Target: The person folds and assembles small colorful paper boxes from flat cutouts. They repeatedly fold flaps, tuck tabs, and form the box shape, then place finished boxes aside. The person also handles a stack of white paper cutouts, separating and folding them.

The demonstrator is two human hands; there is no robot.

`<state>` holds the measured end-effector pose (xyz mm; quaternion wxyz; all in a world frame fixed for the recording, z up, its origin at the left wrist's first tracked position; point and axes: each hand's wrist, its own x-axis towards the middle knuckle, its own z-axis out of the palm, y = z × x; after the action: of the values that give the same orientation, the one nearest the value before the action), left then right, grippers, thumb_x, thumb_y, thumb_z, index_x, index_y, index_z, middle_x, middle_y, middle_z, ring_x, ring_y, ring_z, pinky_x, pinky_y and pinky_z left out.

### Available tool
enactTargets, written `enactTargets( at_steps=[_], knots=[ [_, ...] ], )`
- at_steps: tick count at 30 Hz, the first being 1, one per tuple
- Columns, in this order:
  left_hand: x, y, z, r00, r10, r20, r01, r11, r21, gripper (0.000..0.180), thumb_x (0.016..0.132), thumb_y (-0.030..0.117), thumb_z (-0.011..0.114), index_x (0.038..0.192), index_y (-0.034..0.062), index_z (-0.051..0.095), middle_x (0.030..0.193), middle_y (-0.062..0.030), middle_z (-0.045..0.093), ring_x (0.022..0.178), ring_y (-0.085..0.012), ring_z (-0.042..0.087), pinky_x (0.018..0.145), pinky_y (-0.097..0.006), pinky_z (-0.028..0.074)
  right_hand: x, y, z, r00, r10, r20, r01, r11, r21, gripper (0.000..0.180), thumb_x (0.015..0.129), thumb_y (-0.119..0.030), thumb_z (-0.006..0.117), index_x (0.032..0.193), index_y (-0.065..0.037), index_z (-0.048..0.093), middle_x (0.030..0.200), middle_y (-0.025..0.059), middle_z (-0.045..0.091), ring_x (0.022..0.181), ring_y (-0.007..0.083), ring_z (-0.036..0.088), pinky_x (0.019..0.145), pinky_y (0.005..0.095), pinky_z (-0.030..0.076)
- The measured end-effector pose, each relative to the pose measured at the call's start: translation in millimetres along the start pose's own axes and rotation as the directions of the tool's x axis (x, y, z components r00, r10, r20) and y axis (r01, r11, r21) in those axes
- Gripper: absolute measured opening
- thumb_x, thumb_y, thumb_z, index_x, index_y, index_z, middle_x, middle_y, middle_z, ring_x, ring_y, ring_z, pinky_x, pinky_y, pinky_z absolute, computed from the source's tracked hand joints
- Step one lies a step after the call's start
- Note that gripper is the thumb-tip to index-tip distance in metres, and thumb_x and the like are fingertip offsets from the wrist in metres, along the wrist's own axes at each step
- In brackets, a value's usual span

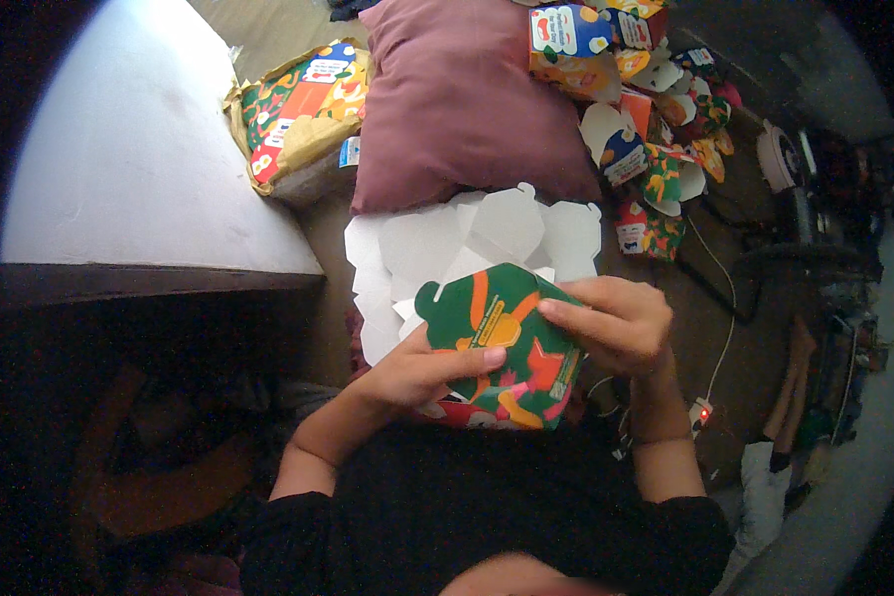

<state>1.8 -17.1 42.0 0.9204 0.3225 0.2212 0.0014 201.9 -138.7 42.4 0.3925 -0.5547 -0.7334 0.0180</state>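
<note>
A colourful printed cardboard box [507, 348], green with orange, red and pink shapes, is partly folded and held just above my lap. My left hand [422, 372] grips its lower left side with the thumb across the front panel. My right hand [611, 320] clasps its upper right edge, fingers curled over the flap. Beneath the box lies a stack of flat white die-cut cardboard blanks [447, 243], their unprinted sides up.
A maroon cushion [462, 99] lies ahead. Several folded colourful boxes [636, 89] are piled at the upper right. An open brown package of printed blanks [303, 114] sits at the upper left beside a white surface [129, 149]. A white cable [725, 328] and a power strip with a red light [703, 412] lie at the right.
</note>
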Motion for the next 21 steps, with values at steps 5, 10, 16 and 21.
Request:
enactTargets(
  at_steps=[5,10,16,21],
  knots=[
    [-2.3,2.8,-5.4,0.991,0.117,0.066,-0.132,0.942,0.309,0.054,0.089,0.015,0.060,0.136,0.0036,0.034,0.124,-0.0077,0.053,0.111,-0.0162,0.052,0.092,-0.031,0.044,-2.1,-11.5,15.1,0.878,0.479,0.005,-0.412,0.748,0.520,0.036,0.079,-0.009,0.066,0.114,-0.001,0.062,0.101,0.0165,0.067,0.087,0.0225,0.066,0.079,0.0307,0.051],
    [9.1,-0.3,-20.5,0.970,0.121,0.212,-0.191,0.918,0.349,0.065,0.088,0.020,0.062,0.141,0.0065,0.028,0.132,-0.0096,0.045,0.120,-0.0188,0.045,0.097,-0.034,0.039,-3.3,-20.3,23.6,0.741,0.671,0.036,-0.556,0.582,0.593,0.026,0.079,-0.008,0.068,0.103,0.001,0.067,0.104,0.0140,0.067,0.101,0.0216,0.063,0.086,0.0318,0.049],
    [27.1,-21.0,-43.8,0.869,0.327,0.372,0.073,0.658,-0.750,0.124,0.059,0.094,0.026,0.140,0.0008,0.024,0.139,-0.0234,0.036,0.126,-0.0387,0.039,0.107,-0.049,0.028,-4.6,-18.7,27.7,0.965,0.257,-0.053,-0.145,0.692,0.707,0.018,0.077,-0.005,0.068,0.094,-0.002,0.069,0.101,0.0117,0.067,0.095,0.0228,0.064,0.092,0.0419,0.045],
    [28.9,-27.0,-51.7,0.925,0.290,0.245,-0.111,0.824,-0.556,0.112,0.064,0.082,0.036,0.139,0.0001,0.026,0.138,-0.0214,0.038,0.126,-0.0353,0.039,0.107,-0.046,0.029,-0.2,-15.2,32.7,0.824,0.552,0.124,-0.369,0.359,0.857,0.029,0.070,-0.012,0.075,0.098,-0.008,0.069,0.068,0.0004,0.059,0.068,0.0185,0.055,0.091,0.0332,0.039]
  ],
)
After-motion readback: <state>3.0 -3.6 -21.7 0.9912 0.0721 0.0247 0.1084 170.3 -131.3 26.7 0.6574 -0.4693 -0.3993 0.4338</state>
